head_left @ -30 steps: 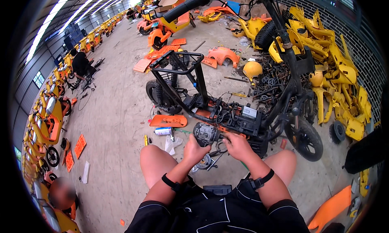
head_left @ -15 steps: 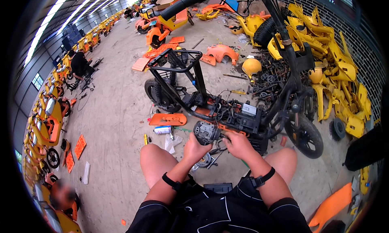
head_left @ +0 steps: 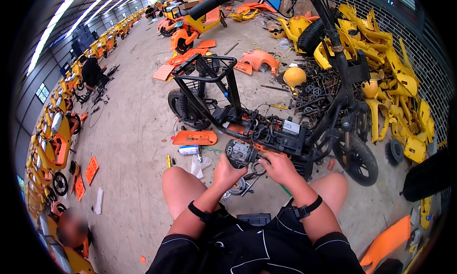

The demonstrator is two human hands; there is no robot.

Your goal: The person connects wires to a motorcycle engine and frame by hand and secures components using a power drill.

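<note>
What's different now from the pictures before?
Very little: the view shifted slightly, so things sit a bit further left. Nothing was visibly grabbed or let go. The left hand still holds the grey power tool; the right hand stays at its front end, near the stripped scooter.

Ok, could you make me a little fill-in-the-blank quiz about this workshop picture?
1. The left hand grips a black and ____ power tool, with the right hand near its narrow end.
2. The frame of the stripped scooter is coloured ____.
3. The heaped plastic panels by the brick wall are mostly ____.
4. The spray can lies on its ____ on the floor.

Missing words: grey; black; yellow; side.
</note>
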